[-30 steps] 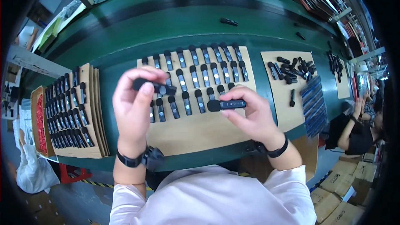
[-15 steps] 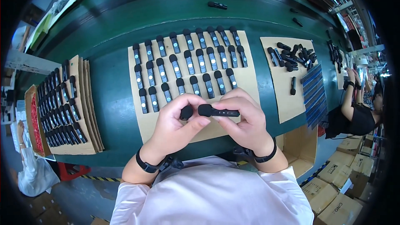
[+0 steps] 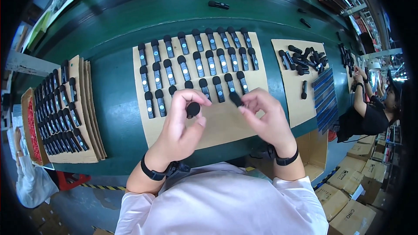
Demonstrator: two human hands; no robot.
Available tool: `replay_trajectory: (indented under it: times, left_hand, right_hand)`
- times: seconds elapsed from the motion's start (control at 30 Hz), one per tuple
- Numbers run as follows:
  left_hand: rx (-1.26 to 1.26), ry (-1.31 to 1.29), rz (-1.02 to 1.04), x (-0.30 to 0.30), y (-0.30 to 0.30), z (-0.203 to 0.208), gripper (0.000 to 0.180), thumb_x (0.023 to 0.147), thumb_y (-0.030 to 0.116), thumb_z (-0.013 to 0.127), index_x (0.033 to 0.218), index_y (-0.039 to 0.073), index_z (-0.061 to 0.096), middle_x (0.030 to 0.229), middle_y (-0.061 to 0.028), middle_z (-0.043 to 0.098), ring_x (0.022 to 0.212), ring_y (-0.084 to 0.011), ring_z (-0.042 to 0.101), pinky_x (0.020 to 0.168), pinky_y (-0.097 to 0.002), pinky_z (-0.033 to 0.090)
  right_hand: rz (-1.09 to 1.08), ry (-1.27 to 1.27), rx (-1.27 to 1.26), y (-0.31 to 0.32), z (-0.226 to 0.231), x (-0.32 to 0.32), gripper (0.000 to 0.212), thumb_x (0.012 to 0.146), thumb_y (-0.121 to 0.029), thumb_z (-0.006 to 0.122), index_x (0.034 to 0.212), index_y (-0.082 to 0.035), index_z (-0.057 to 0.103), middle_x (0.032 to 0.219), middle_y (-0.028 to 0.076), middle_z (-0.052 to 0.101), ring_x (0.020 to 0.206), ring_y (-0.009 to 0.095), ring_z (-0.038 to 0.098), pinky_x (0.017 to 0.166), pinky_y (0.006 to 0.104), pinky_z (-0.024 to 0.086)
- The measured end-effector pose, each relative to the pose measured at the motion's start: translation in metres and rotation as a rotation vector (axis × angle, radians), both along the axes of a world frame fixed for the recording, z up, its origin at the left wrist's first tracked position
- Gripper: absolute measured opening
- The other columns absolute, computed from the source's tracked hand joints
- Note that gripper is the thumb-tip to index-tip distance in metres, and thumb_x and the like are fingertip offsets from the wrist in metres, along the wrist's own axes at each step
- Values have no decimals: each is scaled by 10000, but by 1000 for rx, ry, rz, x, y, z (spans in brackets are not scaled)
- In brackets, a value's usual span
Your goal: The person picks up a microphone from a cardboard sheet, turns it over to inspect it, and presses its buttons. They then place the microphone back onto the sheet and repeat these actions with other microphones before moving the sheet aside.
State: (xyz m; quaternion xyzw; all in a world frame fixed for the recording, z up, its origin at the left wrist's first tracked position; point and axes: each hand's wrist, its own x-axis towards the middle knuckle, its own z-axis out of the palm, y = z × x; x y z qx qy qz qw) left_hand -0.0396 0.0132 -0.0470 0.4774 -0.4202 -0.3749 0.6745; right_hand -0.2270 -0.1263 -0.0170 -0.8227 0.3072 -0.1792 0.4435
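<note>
My left hand (image 3: 176,126) is curled round a small black microphone; its round foam head (image 3: 193,109) faces up between thumb and fingers, and its body is hidden in the palm. In my right hand (image 3: 270,117) the thumb and fingers pinch a second microphone (image 3: 235,99), its foam head pointing up and away from me, beside the nearest row. Both hands are over a cardboard sheet (image 3: 209,126) where several like microphones (image 3: 199,67) lie in three rows, foam heads toward the far side. Most show a pale round spot on the body.
Stacked cardboard sheets (image 3: 89,117) at left bear rows of microphones (image 3: 56,109). On a right cardboard (image 3: 294,104) lies a loose microphone heap (image 3: 307,58) beside a blue perforated mat (image 3: 326,100). A microphone (image 3: 218,5) lies on the far green surface. People work at both sides.
My hands have moved apart. The right microphone, held sideways between them before, now points away toward the nearest row. The far microphone on the green surface has shifted slightly left.
</note>
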Motion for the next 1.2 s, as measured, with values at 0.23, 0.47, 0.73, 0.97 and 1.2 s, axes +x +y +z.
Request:
replay_trajectory:
  times: [0.23, 0.47, 0.73, 0.97, 1.2]
  left_hand:
    - [-25, -278, 39, 8, -5, 5, 265, 864, 38, 645, 1125, 20, 605, 1096, -95, 534, 937, -169, 489, 843, -290, 403]
    - [26, -295, -9, 8, -2, 8, 249, 847, 17, 688, 1090, 7, 634, 1083, -88, 536, 942, -165, 495, 840, -281, 408]
    - [-53, 144, -48, 4, -4, -2, 311, 865, -74, 656, 1161, -18, 581, 1122, -108, 546, 1053, -178, 552, 945, -320, 464]
    - [-167, 139, -104, 4, -4, -4, 313, 883, -94, 619, 1183, -35, 554, 1178, -129, 544, 1110, -193, 550, 979, -343, 460]
    - [-65, -208, -6, 5, -4, 9, 376, 807, -5, 738, 1159, 6, 607, 1089, -118, 626, 1017, -227, 607, 934, -362, 475]
  right_hand:
    - [-278, 288, -223, -35, -29, -6, 158, 859, -93, 701, 925, 11, 602, 743, 76, 638, 634, 155, 602, 605, 277, 492]
    - [-271, 357, -382, -45, -43, -1, 184, 862, -134, 709, 907, 7, 599, 731, 109, 644, 634, 213, 616, 609, 321, 504]
    - [-270, 287, -522, -31, -23, -1, 192, 883, -128, 699, 990, 5, 612, 851, 81, 640, 663, 174, 602, 623, 297, 488]
    - [91, -196, 391, 7, 8, 3, 210, 937, -95, 653, 1106, 25, 618, 951, 66, 640, 860, 100, 580, 753, 252, 456]
    - [138, -230, 182, 13, 6, 8, 216, 905, -50, 669, 1096, 44, 629, 984, 106, 651, 896, 158, 590, 791, 278, 458]
